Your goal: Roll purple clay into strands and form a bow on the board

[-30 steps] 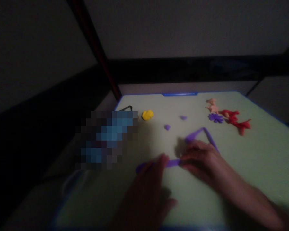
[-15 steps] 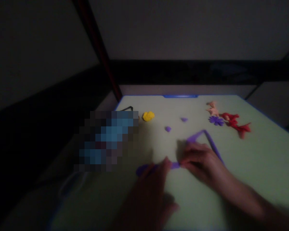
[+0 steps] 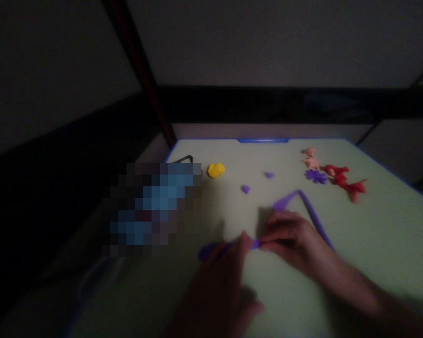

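Observation:
A purple modelling clay strip (image 3: 206,252) lies on the pale tabletop, thicker and rounded at its left end. My left hand (image 3: 218,277) rests over it, fingertips pressing on the strip and thumb spread away toward the lower right. At the strip's right end, my right hand (image 3: 296,239) has thumb and fingers pinched on the purple clay. Behind and under that hand runs a bent purple strip (image 3: 312,211) with a sharp corner at the top; whether both strips join is hidden by my fingers. Two small purple lumps (image 3: 246,189) lie farther back.
A yellow clay lump (image 3: 216,170) sits at the back left, beside a blurred-out bluish object (image 3: 162,197). Toward the back right are a purple flower shape (image 3: 316,176), pinkish figures (image 3: 310,162) and red clay pieces (image 3: 341,180). Blue edging (image 3: 262,140) borders the table (image 3: 384,225).
My right hand has shifted slightly left, with its pinch closer to my left fingers. My left hand stays nearly in place on the strip.

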Demonstrator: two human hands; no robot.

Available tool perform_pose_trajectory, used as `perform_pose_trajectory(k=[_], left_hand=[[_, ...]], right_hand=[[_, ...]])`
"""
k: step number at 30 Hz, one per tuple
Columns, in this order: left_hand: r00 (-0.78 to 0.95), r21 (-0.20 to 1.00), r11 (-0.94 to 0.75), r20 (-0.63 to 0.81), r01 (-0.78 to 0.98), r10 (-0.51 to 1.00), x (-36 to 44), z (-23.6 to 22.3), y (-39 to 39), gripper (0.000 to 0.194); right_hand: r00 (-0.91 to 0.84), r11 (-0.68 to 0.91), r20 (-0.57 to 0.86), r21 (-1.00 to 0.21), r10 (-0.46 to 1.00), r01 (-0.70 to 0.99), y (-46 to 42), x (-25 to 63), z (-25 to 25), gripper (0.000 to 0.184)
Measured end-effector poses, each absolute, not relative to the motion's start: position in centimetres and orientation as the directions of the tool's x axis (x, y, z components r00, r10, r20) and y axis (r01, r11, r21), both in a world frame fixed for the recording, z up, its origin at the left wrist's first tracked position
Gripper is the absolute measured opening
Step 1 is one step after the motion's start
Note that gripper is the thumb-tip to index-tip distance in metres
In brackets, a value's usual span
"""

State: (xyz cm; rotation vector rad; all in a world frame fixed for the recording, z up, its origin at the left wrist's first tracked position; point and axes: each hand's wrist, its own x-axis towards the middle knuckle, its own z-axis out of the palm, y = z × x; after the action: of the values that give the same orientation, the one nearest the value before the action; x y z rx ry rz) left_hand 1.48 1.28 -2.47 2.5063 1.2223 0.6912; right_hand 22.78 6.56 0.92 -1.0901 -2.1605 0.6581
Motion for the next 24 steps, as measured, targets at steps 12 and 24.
perform_pose_trajectory(k=[12, 24], left_hand=[[0.545, 0.424, -0.617, 0.291, 0.664, 0.786, 1.34, -2.18, 1.37, 0.093], [0.539, 0.431, -0.584, 0.236, 0.688, 0.809, 1.33, -1.64, 1.26, 0.091]], right_hand=[[-0.456, 0.547, 0.326, -0.649, 0.828, 0.528, 6.25, 22.87, 0.7, 0.018], [-0.357, 0.431, 0.289, -0.792, 0.888, 0.432, 6.24, 22.41, 0.65, 0.011]])
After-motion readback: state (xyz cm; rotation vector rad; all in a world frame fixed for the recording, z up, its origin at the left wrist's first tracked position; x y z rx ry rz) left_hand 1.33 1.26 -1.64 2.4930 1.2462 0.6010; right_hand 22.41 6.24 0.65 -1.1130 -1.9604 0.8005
